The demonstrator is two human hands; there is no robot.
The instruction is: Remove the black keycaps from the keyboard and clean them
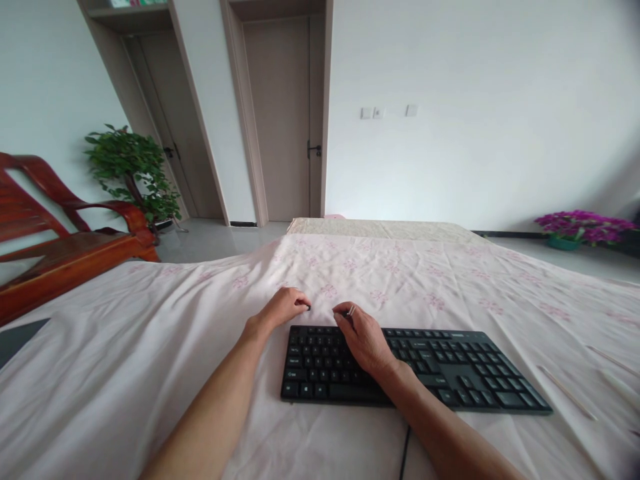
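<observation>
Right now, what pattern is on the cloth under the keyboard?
Pale pink cloth with small pink flowers, clearest in the head view.

White walls [475,100], two closed doors [280,120], a red wooden chair [65,240] left, and apparently pale tile floor [220,237].

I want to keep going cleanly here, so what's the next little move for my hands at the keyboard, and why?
Probably bring the left hand right, onto the black keyboard. It rests on the cloth beyond the top-left corner, pinching something small and dark, while the right hand lies over the upper key rows, also holding something small at its fingers.
</observation>
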